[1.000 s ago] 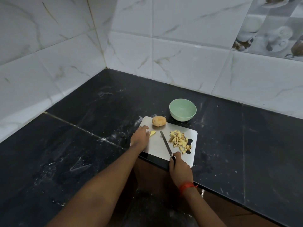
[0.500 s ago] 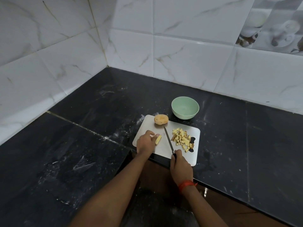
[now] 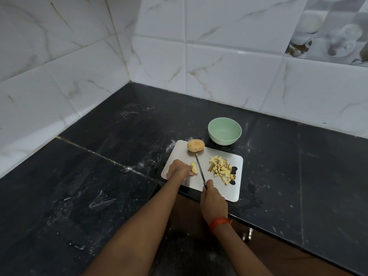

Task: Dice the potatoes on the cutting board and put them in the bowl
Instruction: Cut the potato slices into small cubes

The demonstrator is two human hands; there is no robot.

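Pinned a potato slice (image 3: 194, 167) to the cutting board (image 3: 179, 152) with the left hand (image 3: 178, 168), fingers curled on it. Gripped the knife (image 3: 200, 169) by its handle in the right hand (image 3: 213, 200), blade just right of the slice. Showed a whole potato (image 3: 195, 145) at the board's far edge, a diced pile (image 3: 221, 169) on its right half, and a green bowl (image 3: 224, 130) just beyond on the dark surface (image 3: 119, 176).

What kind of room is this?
Probably a home kitchen: there is a black stone counter, white tiled walls, and a cutting board with diced potato on it and a green bowl close by.
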